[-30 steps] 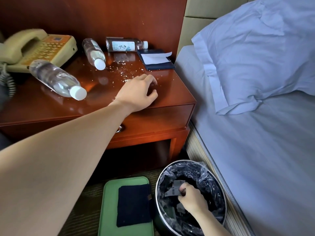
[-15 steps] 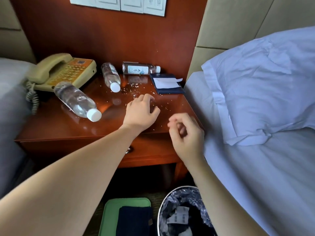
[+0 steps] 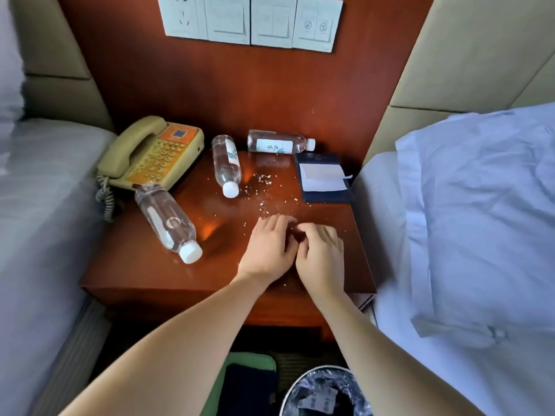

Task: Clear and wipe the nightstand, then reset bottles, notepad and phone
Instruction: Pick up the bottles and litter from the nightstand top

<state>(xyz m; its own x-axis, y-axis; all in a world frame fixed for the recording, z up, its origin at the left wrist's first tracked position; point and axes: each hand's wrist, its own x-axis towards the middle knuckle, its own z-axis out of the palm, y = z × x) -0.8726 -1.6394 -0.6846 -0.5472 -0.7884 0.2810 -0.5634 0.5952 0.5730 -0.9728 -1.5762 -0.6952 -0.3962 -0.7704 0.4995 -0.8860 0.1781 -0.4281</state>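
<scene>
- Change: the right hand (image 3: pixel 322 256), half a second ago hanging in the air off the right edge of the nightstand (image 3: pixel 126 265), is now lying on its top and touching the left hand (image 3: pixel 267 250). The left hand is staying where it was.
- Hands: both are resting knuckles-up, side by side, with fingers curled under and tips pressing the wood. Whether either is pinching anything cannot be told.
- Crumbs (image 3: pixel 264 178): lying scattered just beyond the fingertips.
- Near bottle (image 3: pixel 168 223): lying on its side, left of the left hand.
- Middle bottle (image 3: pixel 226 165): lying on its side beyond the left hand, cap pointing toward it.
- Back bottle (image 3: pixel 279 141): lying along the back panel, well beyond both hands.
- Notepad (image 3: pixel 322 178): lying flat beyond the right hand.
- Phone (image 3: pixel 153 154): sitting far left and beyond the left hand, right behind the near bottle's base.
- Bin (image 3: pixel 324 391): standing on the floor, under the right forearm.
</scene>
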